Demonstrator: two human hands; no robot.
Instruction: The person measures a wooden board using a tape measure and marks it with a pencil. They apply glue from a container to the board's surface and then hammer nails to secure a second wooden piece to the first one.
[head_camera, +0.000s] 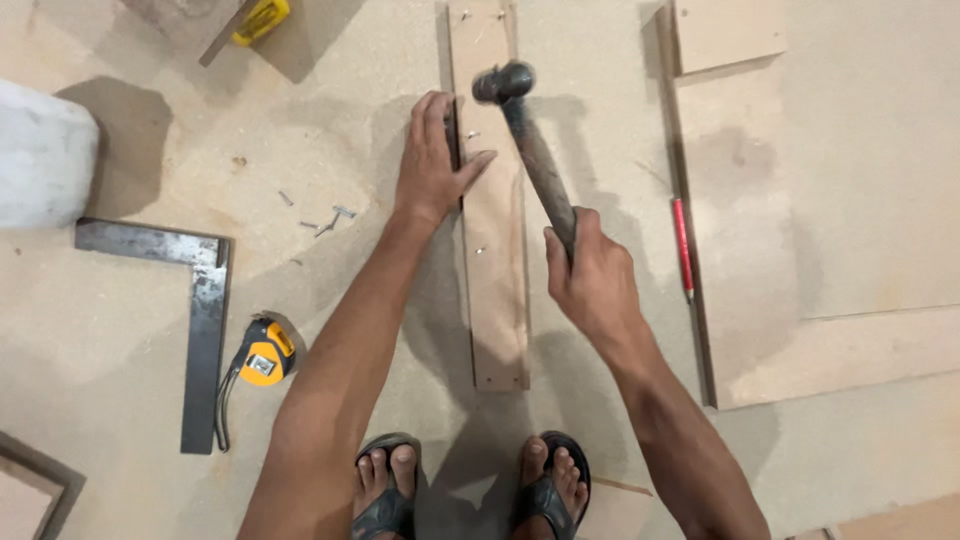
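- Centre of the frame: the right hand (590, 280) is wrapped tight around the dark handle of a worn steel ball-peen hammer (528, 140), with the head raised over the upper part of the long narrow wooden strip (495, 250).
- That strip runs from the top edge down to just above the feet, lying flat on the pale fibreboard floor sheet (330, 130).
- The left hand (432, 160) lies flat and open, gripping nothing, fingers pressed along the strip's left edge and thumb reaching across its face, close under the hammer head.
- A small nail (473, 134) stands in the strip just above that thumb, and another shows lower down.
- Risk, as I read it: the thumb sits very near the strike line, so a glancing blow could catch it or bend the nail.
- The strip could skid sideways if the flat hand lets up.
- Left of centre, a few loose nails (325, 220) lie scattered.
- Lower left: a grey steel carpenter's square (205, 330) with a yellow tape measure (265, 355) just beside it.
- Right of the strip, a red pencil (682, 245) lies along a board edge.
- Bottom centre: two feet in dark sandals (470, 490).
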